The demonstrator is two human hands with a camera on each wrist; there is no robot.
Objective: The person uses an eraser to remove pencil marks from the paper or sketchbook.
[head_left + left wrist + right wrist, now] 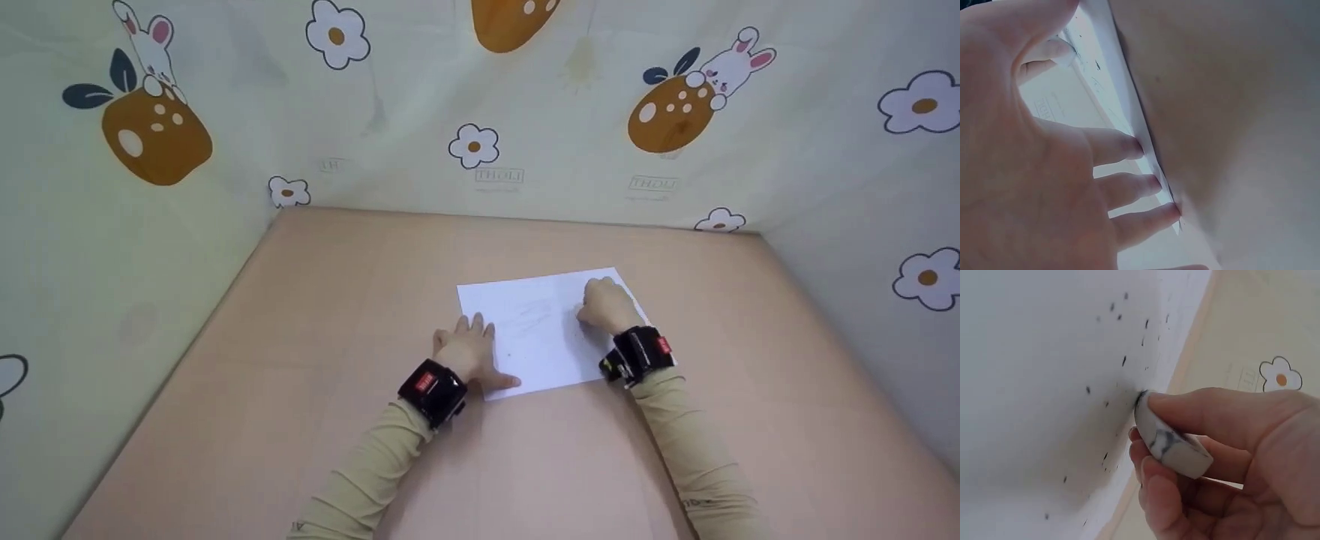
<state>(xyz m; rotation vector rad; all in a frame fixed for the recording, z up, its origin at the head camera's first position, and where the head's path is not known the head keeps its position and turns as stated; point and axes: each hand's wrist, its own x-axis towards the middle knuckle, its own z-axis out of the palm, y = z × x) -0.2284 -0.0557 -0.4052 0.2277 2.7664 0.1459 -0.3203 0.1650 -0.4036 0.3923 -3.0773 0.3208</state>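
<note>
A white sheet of paper (544, 349) lies on the table with faint grey pencil smudges near its middle. Pinched between the thumb and fingers of my right hand (609, 306) is a white eraser (1176, 447) with dark smears; its blackened tip meets the paper in the right wrist view. Dark eraser crumbs (1123, 360) are scattered over the sheet there. My left hand (466, 355) rests spread on the paper's left edge, thumb toward the near corner. In the left wrist view its straight fingertips (1134, 147) press along that edge.
The light brown tabletop (337, 300) extends around the sheet on all sides. Behind and beside it hangs a pale cloth (412, 97) printed with rabbits, fruit and flowers. Black camera bands (433, 393) circle both wrists, over beige sleeves (360, 480).
</note>
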